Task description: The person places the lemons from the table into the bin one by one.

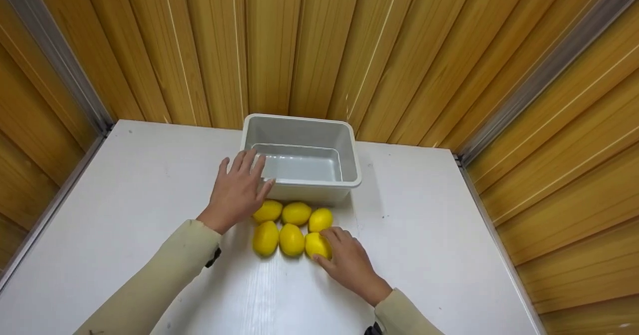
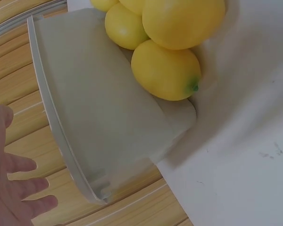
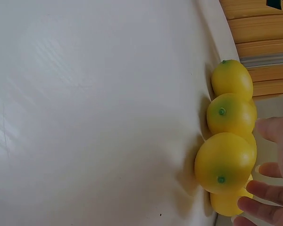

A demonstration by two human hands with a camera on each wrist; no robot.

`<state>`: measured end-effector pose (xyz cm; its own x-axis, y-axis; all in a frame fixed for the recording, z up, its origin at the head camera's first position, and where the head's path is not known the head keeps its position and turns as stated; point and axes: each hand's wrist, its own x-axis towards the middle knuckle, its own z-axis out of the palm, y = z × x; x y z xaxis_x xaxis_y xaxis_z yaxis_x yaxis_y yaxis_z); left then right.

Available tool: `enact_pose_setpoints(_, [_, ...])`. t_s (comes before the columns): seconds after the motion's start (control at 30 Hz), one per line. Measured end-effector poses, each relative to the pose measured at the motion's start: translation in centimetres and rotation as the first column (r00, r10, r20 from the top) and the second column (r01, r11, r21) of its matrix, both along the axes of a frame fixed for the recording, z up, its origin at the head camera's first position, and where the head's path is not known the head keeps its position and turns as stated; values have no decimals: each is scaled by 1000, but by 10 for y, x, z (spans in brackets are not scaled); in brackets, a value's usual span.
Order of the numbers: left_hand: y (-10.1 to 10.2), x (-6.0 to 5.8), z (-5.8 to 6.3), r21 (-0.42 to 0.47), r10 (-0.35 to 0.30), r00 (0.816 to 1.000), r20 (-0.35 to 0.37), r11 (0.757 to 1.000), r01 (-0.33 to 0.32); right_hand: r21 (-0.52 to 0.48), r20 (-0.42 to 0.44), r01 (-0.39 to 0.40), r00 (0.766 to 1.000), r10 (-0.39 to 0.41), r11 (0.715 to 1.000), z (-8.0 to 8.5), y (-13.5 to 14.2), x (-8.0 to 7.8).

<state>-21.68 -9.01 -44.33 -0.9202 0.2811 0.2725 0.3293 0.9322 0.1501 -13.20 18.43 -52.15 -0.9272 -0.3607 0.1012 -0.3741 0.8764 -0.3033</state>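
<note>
Six-like rows aside, several yellow lemons (image 1: 291, 240) lie in two rows on the white table, against the front of a grey plastic bin (image 1: 299, 191). My left hand (image 1: 234, 192) is over the bin's left front corner, its fingers spread and holding nothing. The left wrist view shows that hand (image 2: 12, 183) beside the bin's rim. My right hand (image 1: 349, 262) is at the front right lemon (image 1: 317, 245), thumb and fingers parted around its right side. In the right wrist view, the fingers (image 3: 269, 193) look extended beside the nearest lemon (image 3: 225, 162); contact is unclear.
The bin stands at the table's back edge, with its inner floor visible. Wood-patterned panels (image 1: 319, 45) rise behind and at both sides. Metal posts (image 1: 544, 75) mark the corners. White table surface (image 1: 424, 235) extends on both sides of the lemons.
</note>
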Motion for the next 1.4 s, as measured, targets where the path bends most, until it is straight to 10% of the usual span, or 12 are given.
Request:
enact_pose_setpoints(1.0, [-17, -33, 7, 123, 30, 985, 172, 991, -51, -2, -54, 9, 999, -9, 1000, -9, 0, 0])
enact_pose_setpoints(1.4, [-32, -52, 7, 367, -23, 940, 341, 923, -111, -32, -20, 6, 1000, -7, 999, -12, -2, -1])
